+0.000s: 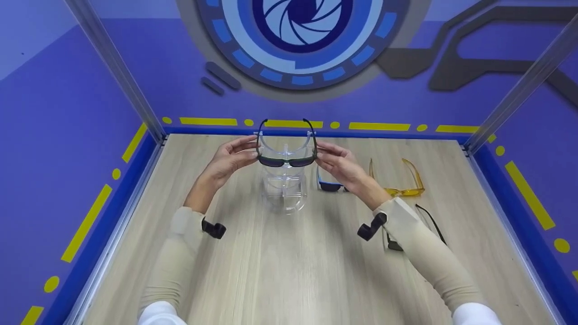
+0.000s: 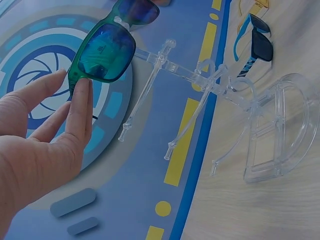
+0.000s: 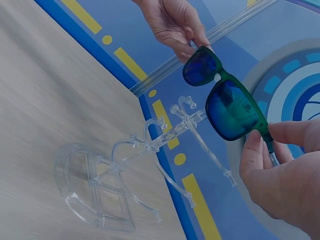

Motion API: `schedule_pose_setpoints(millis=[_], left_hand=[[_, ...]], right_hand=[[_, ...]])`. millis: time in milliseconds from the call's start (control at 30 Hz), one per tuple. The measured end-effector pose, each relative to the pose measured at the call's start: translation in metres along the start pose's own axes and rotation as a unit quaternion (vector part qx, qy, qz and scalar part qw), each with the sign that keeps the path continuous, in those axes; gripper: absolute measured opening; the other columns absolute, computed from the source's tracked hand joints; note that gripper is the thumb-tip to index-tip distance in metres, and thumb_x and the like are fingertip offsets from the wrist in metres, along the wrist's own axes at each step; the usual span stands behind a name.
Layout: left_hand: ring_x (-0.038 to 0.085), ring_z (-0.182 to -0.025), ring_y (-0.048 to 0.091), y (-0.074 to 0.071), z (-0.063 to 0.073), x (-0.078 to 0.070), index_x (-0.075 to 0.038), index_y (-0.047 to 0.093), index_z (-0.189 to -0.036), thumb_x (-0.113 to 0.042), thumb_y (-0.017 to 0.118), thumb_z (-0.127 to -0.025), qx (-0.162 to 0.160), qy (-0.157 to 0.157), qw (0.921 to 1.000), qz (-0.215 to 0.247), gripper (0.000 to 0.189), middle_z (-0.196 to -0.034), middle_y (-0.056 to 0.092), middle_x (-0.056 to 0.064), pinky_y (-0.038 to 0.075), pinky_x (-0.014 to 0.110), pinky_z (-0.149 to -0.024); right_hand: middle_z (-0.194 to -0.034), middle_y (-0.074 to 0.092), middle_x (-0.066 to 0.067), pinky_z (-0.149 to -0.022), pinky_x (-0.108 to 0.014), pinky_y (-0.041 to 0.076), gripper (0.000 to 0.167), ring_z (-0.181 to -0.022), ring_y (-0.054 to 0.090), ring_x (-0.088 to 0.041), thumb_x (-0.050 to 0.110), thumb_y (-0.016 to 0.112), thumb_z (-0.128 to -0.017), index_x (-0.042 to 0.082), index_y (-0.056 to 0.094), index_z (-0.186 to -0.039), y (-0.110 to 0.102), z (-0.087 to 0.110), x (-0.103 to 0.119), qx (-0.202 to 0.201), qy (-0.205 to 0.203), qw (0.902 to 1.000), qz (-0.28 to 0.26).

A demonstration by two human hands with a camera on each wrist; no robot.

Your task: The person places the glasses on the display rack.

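Both hands hold one pair of green-framed sunglasses point(image 1: 272, 162) with mirrored blue-green lenses, temples pointing away toward the back wall. My left hand point(image 1: 228, 160) pinches the frame at its left end, near the hinge. At the other end, my right hand point(image 1: 343, 167) pinches it between thumb and fingers. The sunglasses point(image 3: 235, 115) are at the top of a clear plastic glasses stand point(image 1: 289, 208) with several curved arms. Whether the frame rests on the top arm cannot be told. In the left wrist view, the lower arms of the stand point(image 2: 272, 172) carry no glasses.
Right of the stand lie blue-framed sunglasses point(image 1: 330, 186), partly behind the right hand, and yellow glasses point(image 1: 408, 192). Black-framed glasses point(image 1: 394, 245) lie nearer, partly covered by the right forearm. Blue printed walls point(image 1: 216, 104) enclose the wooden table point(image 1: 280, 271) at the back and sides.
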State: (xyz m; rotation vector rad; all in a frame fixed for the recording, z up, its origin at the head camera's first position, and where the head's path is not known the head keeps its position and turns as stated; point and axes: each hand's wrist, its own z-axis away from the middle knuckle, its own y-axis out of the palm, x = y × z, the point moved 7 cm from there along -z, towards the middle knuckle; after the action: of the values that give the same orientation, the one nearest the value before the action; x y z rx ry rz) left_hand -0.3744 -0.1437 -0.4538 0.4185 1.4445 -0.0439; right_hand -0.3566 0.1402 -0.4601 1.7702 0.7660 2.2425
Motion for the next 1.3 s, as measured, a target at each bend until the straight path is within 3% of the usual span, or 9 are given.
schedule_pose_setpoints(millis=[200, 400, 533, 933, 1300], left_hand=[[0.019, -0.112, 0.07, -0.001, 0.0, 0.001, 0.002, 0.052, -0.146, 0.007, 0.068, -0.093, -0.003, -0.002, 1.0, 0.001, 0.056, -0.137, 0.062, 0.017, 0.059, 0.031, -0.098], [0.013, -0.106, 0.072, 0.0, -0.001, -0.004, 0.001, 0.052, -0.146, 0.008, 0.068, -0.092, -0.005, 0.009, 0.9999, 0.004, 0.056, -0.128, 0.067, 0.009, 0.059, 0.03, -0.097], [0.012, -0.103, 0.072, 0.0, -0.004, -0.006, 0.001, 0.052, -0.146, 0.007, 0.068, -0.092, -0.008, 0.015, 0.9999, -0.002, 0.056, -0.125, 0.069, 0.007, 0.059, 0.029, -0.096], [0.011, -0.103, 0.072, -0.002, -0.007, -0.003, 0.001, 0.052, -0.146, 0.006, 0.068, -0.093, -0.012, 0.005, 0.9999, 0.003, 0.055, -0.123, 0.07, 0.005, 0.059, 0.028, -0.096], [0.011, -0.103, 0.072, -0.002, -0.005, -0.004, 0.001, 0.052, -0.146, 0.007, 0.068, -0.093, -0.008, 0.008, 0.9999, 0.003, 0.056, -0.125, 0.07, 0.006, 0.06, 0.028, -0.095]], right_hand=[[-0.11, 0.074, -0.001, -0.098, -0.025, 0.057, 0.05, -0.099, 0.071, -0.011, -0.011, 0.053, -0.099, -0.009, 0.042, -0.148, -0.001, -0.001, -0.003, -0.006, 0.008, 0.9999, 0.008], [-0.109, 0.074, -0.003, -0.097, -0.026, 0.057, 0.035, -0.097, 0.072, -0.012, -0.011, 0.057, -0.097, -0.001, 0.06, -0.131, 0.001, -0.002, 0.003, -0.007, -0.001, 1.0, -0.007], [-0.108, 0.074, -0.003, -0.096, -0.026, 0.058, 0.031, -0.096, 0.072, -0.011, -0.01, 0.058, -0.097, 0.001, 0.064, -0.125, 0.001, -0.006, 0.004, -0.01, -0.005, 0.9999, -0.009], [-0.108, 0.074, -0.002, -0.095, -0.025, 0.058, 0.043, -0.096, 0.071, -0.011, -0.009, 0.057, -0.098, -0.005, 0.053, -0.141, 0.0, -0.01, 0.0, -0.015, 0.007, 0.9999, -0.005], [-0.106, 0.074, -0.002, -0.095, -0.025, 0.058, 0.044, -0.096, 0.071, -0.011, -0.01, 0.055, -0.098, -0.006, 0.05, -0.142, 0.001, -0.009, 0.0, -0.007, 0.007, 0.9999, -0.004]])
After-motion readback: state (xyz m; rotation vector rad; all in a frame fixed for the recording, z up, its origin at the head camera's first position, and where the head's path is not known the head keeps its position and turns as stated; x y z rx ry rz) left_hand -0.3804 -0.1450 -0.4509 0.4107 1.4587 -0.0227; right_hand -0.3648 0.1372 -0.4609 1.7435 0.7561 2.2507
